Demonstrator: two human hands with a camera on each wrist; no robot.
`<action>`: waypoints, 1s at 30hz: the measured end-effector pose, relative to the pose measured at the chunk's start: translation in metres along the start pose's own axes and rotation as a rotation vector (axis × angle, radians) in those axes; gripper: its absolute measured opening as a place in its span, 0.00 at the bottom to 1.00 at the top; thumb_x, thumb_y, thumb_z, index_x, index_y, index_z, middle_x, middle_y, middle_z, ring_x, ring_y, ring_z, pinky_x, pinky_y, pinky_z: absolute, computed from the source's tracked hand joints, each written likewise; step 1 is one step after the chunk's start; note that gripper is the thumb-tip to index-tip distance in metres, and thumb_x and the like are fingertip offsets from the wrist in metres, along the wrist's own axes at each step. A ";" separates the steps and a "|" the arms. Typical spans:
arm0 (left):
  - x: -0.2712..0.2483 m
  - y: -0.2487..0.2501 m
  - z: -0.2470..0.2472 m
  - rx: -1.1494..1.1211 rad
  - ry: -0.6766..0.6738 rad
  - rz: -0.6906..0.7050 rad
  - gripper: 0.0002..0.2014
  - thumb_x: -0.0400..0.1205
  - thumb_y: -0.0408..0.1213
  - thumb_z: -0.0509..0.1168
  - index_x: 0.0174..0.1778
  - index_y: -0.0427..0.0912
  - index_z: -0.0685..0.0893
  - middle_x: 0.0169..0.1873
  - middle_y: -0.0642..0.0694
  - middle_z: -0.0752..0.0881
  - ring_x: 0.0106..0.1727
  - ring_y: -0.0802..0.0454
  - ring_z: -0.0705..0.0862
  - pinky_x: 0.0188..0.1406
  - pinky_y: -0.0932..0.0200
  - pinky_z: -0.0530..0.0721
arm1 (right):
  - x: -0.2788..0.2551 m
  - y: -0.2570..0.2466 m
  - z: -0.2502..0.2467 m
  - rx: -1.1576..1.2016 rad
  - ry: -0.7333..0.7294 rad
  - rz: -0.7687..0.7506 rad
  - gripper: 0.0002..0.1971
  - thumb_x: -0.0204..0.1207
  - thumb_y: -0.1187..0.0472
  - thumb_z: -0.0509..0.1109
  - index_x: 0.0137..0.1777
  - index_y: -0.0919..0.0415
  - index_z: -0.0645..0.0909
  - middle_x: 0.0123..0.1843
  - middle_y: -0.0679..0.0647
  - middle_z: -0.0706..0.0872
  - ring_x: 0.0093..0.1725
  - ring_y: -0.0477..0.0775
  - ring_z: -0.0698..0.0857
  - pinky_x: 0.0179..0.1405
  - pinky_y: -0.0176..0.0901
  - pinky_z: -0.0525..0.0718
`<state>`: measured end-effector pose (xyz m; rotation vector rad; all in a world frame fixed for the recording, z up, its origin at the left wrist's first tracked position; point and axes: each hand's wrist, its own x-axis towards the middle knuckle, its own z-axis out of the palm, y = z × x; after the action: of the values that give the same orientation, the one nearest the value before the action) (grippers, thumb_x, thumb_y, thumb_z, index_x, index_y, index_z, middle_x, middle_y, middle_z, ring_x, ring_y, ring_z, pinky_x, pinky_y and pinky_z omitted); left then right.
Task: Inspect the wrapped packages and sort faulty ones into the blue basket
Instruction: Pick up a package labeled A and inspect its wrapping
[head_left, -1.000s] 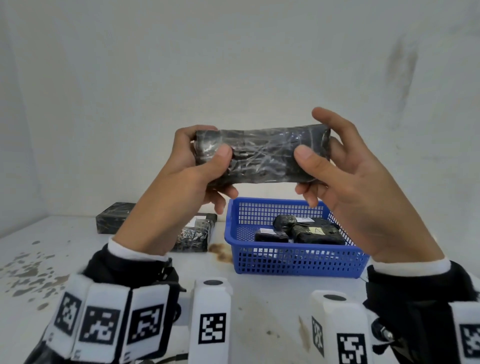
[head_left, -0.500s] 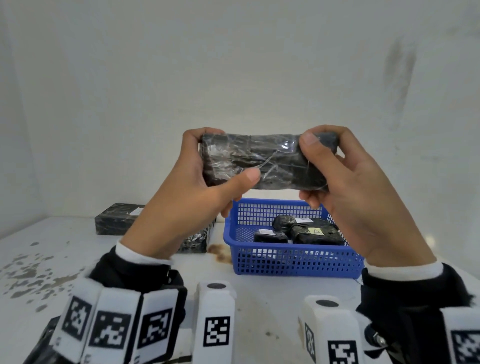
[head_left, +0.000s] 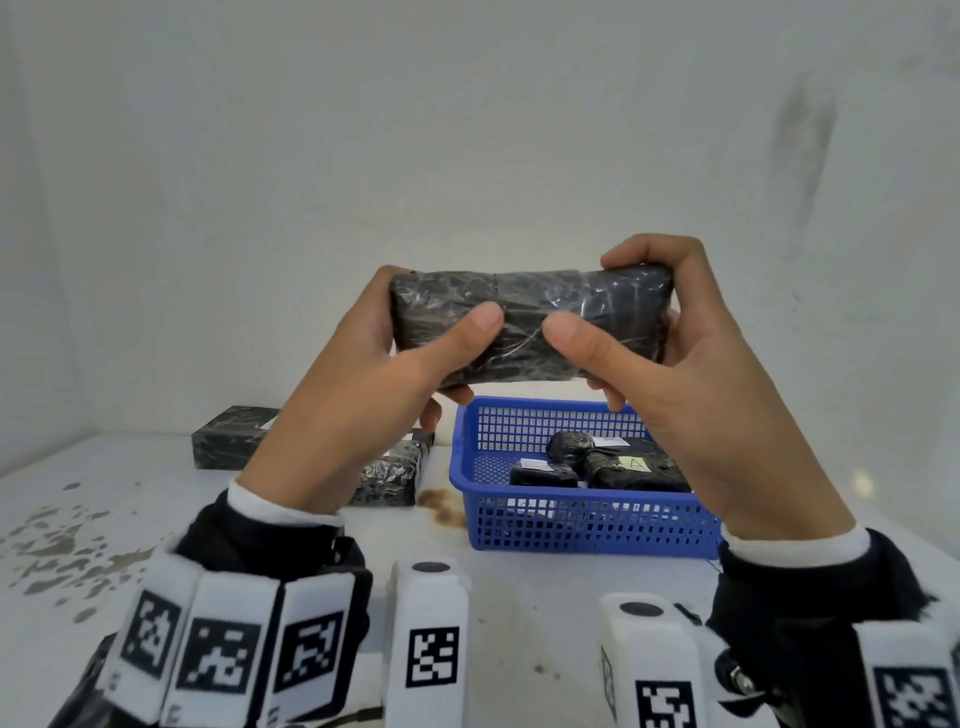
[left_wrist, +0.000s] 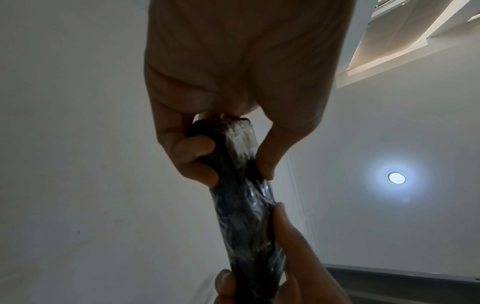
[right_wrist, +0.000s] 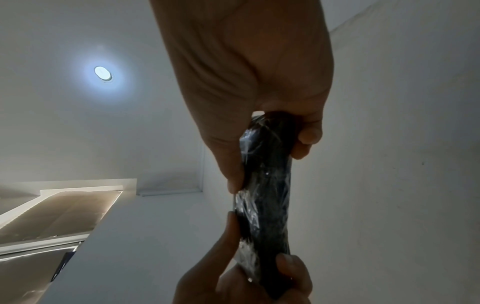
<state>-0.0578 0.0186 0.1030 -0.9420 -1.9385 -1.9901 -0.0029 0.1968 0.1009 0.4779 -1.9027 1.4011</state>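
Wrapped package (head_left: 524, 322) held up level in mid-air above and behind the blue basket (head_left: 582, 525), long side horizontal. Left hand (head_left: 363, 374) clamped on its left end, thumb across the front face, fingers curled behind; right hand (head_left: 691, 374) clamped on the right end likewise, thumb tips near each other at mid-face, not touching. Glossy crinkled film, no tear readable from here. Basket already holding three dark wrapped packs with small labels. Two more packages on the white table (head_left: 156, 530) left of the basket: one at the back (head_left: 228, 439), one (head_left: 389, 475) partly hidden behind the left wrist. Risks, as judgement: slick film slipping if one hand lets go to rotate; thumbs covering a defect, so fault missed; glare on the wrap faking a tear, so wrong sort; careless drop catching the basket rim.
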 end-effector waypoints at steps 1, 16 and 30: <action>0.000 0.000 0.000 -0.008 0.002 0.002 0.26 0.66 0.57 0.75 0.53 0.46 0.78 0.38 0.52 0.89 0.31 0.54 0.86 0.25 0.59 0.76 | 0.000 0.000 0.000 0.001 0.005 -0.006 0.24 0.66 0.49 0.79 0.60 0.44 0.74 0.35 0.38 0.81 0.32 0.38 0.82 0.38 0.30 0.80; 0.005 -0.005 -0.003 -0.164 -0.030 0.063 0.12 0.72 0.45 0.73 0.48 0.50 0.80 0.49 0.48 0.89 0.53 0.47 0.89 0.54 0.55 0.88 | 0.001 0.000 0.001 -0.013 0.106 0.111 0.28 0.63 0.35 0.72 0.63 0.43 0.80 0.51 0.46 0.89 0.44 0.48 0.91 0.39 0.38 0.87; 0.003 0.002 -0.002 -0.166 -0.015 -0.048 0.28 0.72 0.50 0.70 0.62 0.33 0.81 0.38 0.47 0.90 0.36 0.50 0.85 0.29 0.61 0.83 | 0.002 -0.001 0.003 0.051 0.091 0.077 0.20 0.69 0.40 0.73 0.55 0.52 0.84 0.41 0.43 0.86 0.40 0.46 0.84 0.40 0.38 0.83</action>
<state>-0.0592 0.0176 0.1065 -0.9590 -1.8424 -2.2053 -0.0047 0.1945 0.1027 0.3620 -1.8328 1.4981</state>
